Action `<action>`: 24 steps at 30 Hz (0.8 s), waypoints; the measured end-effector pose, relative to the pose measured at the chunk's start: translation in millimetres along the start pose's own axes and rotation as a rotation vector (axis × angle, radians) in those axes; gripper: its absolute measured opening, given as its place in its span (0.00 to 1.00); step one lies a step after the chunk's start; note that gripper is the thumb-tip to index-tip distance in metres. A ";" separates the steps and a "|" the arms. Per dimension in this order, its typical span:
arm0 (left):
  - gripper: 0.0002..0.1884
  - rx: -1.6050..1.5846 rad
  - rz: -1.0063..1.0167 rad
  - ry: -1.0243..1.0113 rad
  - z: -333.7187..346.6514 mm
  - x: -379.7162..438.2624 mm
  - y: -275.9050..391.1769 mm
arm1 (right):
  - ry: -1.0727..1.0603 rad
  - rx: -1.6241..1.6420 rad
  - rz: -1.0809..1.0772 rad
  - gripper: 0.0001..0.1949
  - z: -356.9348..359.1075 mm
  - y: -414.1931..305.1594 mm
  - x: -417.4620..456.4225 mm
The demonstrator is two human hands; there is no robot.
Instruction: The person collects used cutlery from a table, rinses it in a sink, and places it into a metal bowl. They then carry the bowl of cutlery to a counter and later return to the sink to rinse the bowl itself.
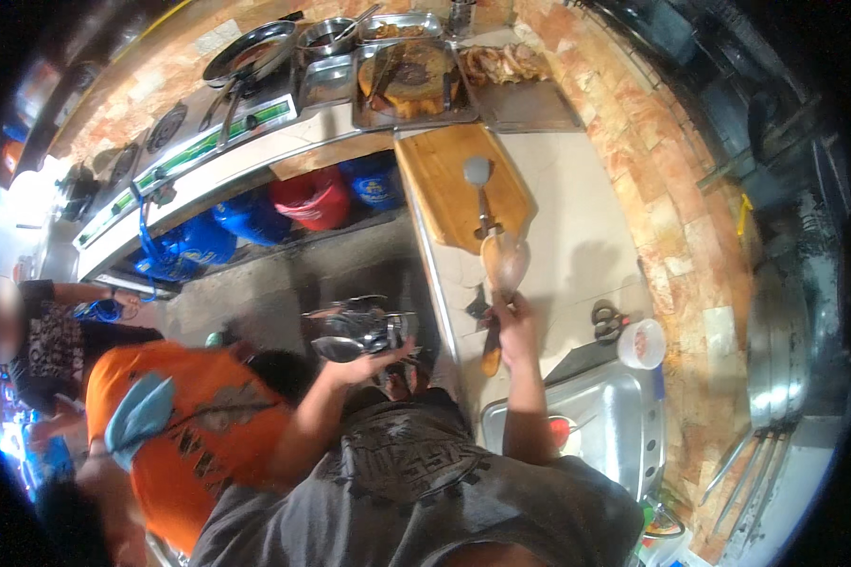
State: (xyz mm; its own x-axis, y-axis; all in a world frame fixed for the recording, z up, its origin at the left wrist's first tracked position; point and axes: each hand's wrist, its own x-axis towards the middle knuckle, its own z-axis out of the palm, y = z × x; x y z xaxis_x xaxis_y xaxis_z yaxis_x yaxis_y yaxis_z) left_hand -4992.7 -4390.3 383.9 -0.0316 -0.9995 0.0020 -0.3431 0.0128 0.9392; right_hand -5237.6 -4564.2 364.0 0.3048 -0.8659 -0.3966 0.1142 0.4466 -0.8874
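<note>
My left hand [370,365] holds a bundle of shiny metal kitchen utensils [358,333], with a ladle-like bowl among them, over the floor beside the counter. My right hand [516,322] is over the tiled counter, its fingers around one or more blurred spoon-like utensils [507,262]; a wooden handle [492,353] extends below the fingers. How many pieces it grips is unclear. Beyond it, a metal utensil with a grey rounded head [477,171] lies on a wooden cutting board [447,177].
Black scissors [605,320] and a white tub [641,344] lie right of my right hand, near a metal sink [610,418]. A round chopping block [411,78], meat [503,64] and a frying pan [252,53] stand farther back. At left, a person in orange [184,425] is close by.
</note>
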 end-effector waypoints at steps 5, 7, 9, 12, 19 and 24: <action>0.07 -0.387 -0.227 0.176 -22.5 31.2 21.2 | -0.056 -0.174 -0.195 0.10 -4.9 3.2 36.9; 0.08 -0.461 -0.442 0.135 -38.9 34.4 5.2 | -0.078 -0.119 -0.254 0.10 16.5 -20.4 52.0; 0.10 -0.353 -0.299 0.183 -51.2 43.1 -1.4 | -0.032 -0.174 -0.251 0.11 29.1 -34.5 52.0; 0.09 -0.576 -0.274 0.265 -81.4 50.3 -20.5 | -0.075 -0.184 -0.294 0.15 58.2 -57.7 66.0; 0.08 -0.605 -0.015 0.332 -173.2 85.7 -53.6 | 0.001 -0.260 -0.560 0.12 123.1 -105.3 130.0; 0.07 -0.426 -0.175 0.233 -232.7 103.5 -80.3 | 0.174 -0.371 -0.609 0.14 197.6 -137.8 163.7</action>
State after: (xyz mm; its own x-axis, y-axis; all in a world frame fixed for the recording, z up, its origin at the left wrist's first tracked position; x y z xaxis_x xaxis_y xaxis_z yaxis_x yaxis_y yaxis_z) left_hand -4749.9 -4501.5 388.6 0.2190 -0.9661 -0.1369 0.0894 -0.1198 0.9888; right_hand -5016.6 -4722.9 467.8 0.1308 -0.9734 0.1879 -0.1213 -0.2039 -0.9714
